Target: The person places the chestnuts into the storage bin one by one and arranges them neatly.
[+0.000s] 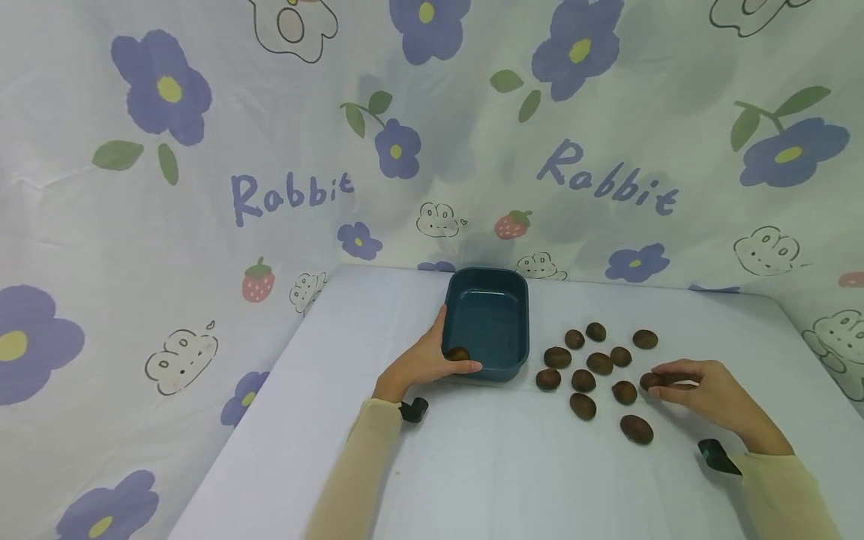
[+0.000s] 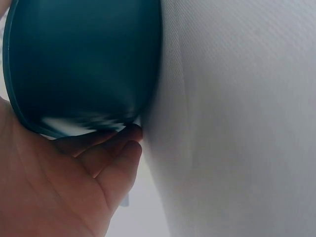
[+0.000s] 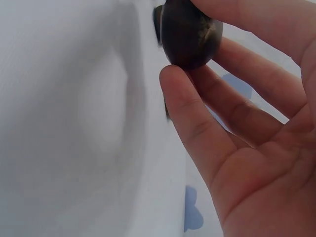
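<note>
A deep teal rectangular tray [image 1: 489, 373] stands at the back of the table. My left hand [image 1: 425, 361] grips its near left corner, thumb along the front and fingers along the left side. One brown oval fruit [image 1: 458, 353] shows inside the tray beside that hand. My right hand [image 1: 712, 390] pinches another dark brown oval fruit [image 1: 650, 381] between thumb and fingers. Close up in the right wrist view, this fruit [image 3: 190, 34] has a smooth, shiny skin with a pale mark. Several similar fruits [image 1: 599, 364] lie loose between the tray and my right hand.
A white cloth [image 1: 499, 465] covers the table. Behind and to the left hangs a white curtain [image 1: 439, 165] printed with purple flowers, rabbits and strawberries. The nearest loose fruit [image 1: 637, 429] lies in front of the others.
</note>
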The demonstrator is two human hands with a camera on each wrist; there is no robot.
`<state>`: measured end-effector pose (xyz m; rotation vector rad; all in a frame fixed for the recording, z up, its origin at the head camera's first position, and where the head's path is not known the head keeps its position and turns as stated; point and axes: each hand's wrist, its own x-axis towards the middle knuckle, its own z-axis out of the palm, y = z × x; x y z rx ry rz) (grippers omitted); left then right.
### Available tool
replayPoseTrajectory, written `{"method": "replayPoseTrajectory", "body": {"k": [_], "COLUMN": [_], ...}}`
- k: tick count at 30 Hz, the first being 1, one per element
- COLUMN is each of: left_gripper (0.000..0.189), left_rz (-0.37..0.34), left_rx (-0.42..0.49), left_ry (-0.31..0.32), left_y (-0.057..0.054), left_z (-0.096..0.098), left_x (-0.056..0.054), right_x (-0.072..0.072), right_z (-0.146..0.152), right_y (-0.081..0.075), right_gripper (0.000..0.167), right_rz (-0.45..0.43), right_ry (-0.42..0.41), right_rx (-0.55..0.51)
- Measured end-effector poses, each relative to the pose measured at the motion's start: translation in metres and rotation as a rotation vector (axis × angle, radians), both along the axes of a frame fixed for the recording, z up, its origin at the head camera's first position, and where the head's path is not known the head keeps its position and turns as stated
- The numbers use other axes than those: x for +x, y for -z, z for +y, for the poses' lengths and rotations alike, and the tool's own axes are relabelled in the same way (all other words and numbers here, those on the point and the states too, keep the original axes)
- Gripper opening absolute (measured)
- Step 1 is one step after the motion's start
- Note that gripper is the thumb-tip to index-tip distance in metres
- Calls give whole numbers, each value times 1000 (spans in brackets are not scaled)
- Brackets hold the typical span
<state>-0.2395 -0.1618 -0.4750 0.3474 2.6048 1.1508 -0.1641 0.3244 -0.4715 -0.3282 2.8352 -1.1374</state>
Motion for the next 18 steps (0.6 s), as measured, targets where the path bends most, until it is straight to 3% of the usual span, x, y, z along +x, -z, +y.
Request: {"method": "replayPoseTrajectory", "body": {"k": [8, 18], "left_gripper": [144, 145], "left_rz": [18, 11], "left_rx": [27, 20], "left_ry": [10, 15], "left_y": [1, 0], "left_z": [0, -1], "left_x": [0, 0], "right_x": [1, 1], "right_z": [-6, -21], "right_y": [-7, -18], "right_gripper": [38, 43], "right_rz": [29, -6], "right_ry": [25, 38], "right_rx": [-37, -68]}}
